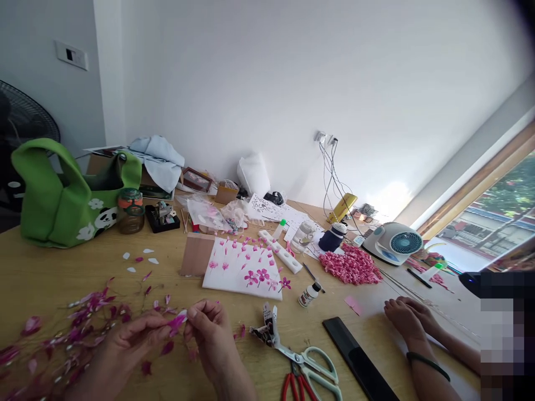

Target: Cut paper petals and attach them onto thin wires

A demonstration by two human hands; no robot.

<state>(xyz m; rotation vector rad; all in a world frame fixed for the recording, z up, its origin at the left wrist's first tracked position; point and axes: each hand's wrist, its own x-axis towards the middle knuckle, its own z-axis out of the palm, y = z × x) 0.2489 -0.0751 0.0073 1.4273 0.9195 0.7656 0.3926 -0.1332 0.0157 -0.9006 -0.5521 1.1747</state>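
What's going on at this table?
A person's left hand pinches a pink petal, with the right hand at its white tip. More petals lie around the left hand. Ahead is a white board dotted with pink flowers; scissors lie to the right. Another person's hands rest on the table.

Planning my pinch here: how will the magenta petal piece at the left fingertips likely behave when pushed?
The magenta petal piece looks thin, so it would probably bend easily. Small enough for the left hand to hold by its fingertips, it is likely very light.
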